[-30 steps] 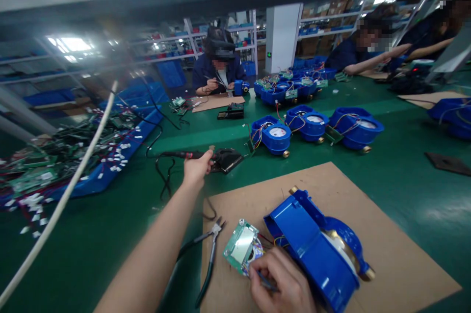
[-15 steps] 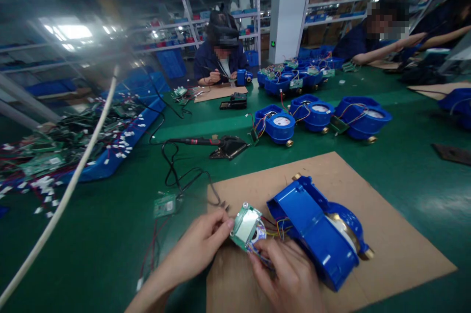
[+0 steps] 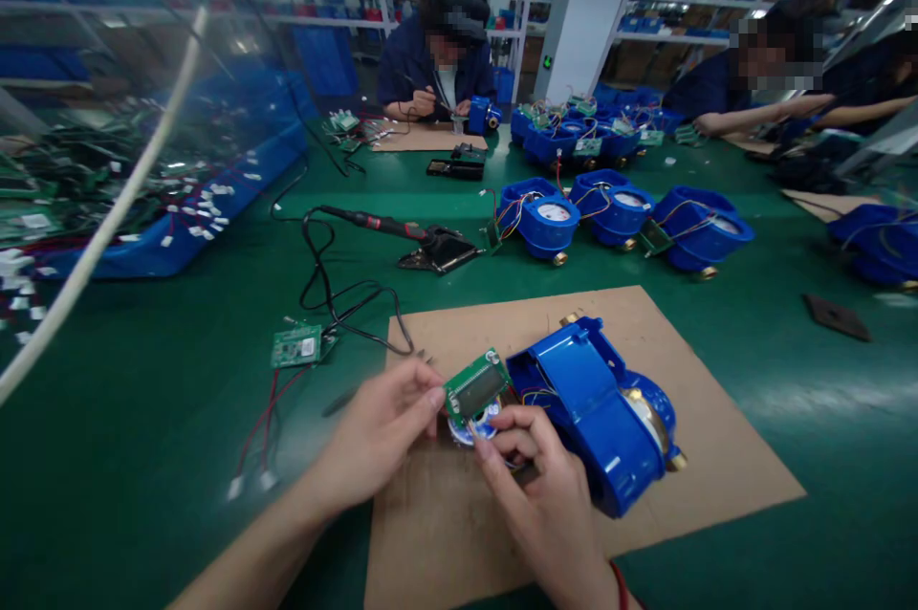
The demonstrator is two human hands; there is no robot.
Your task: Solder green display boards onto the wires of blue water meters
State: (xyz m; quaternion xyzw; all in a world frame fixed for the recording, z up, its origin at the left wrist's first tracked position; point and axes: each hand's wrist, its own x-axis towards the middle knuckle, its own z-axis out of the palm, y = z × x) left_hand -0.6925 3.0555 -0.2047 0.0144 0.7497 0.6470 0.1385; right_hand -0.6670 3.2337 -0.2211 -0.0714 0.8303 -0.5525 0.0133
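Note:
A small green circuit board with a display [image 3: 476,387] is held over a brown cardboard sheet [image 3: 645,457]. My left hand [image 3: 380,428] pinches its left edge with closed fingers. My right hand [image 3: 535,481] grips the board's lower side, fingers curled round the thin coloured wires below it. Those wires run into an open blue water meter housing [image 3: 595,404] lying tilted on the cardboard just right of my hands.
A soldering iron [image 3: 380,225] rests on its black stand [image 3: 441,251] behind the cardboard, its cable looping left. A loose green board with red wires [image 3: 296,345] lies to the left. Blue meters [image 3: 617,208] stand behind. A blue bin of boards [image 3: 143,208] is far left. Other people work opposite.
My left hand left the soldering iron on its stand and came back to pinch the board. The board has tilted up. The view has moved closer and lower.

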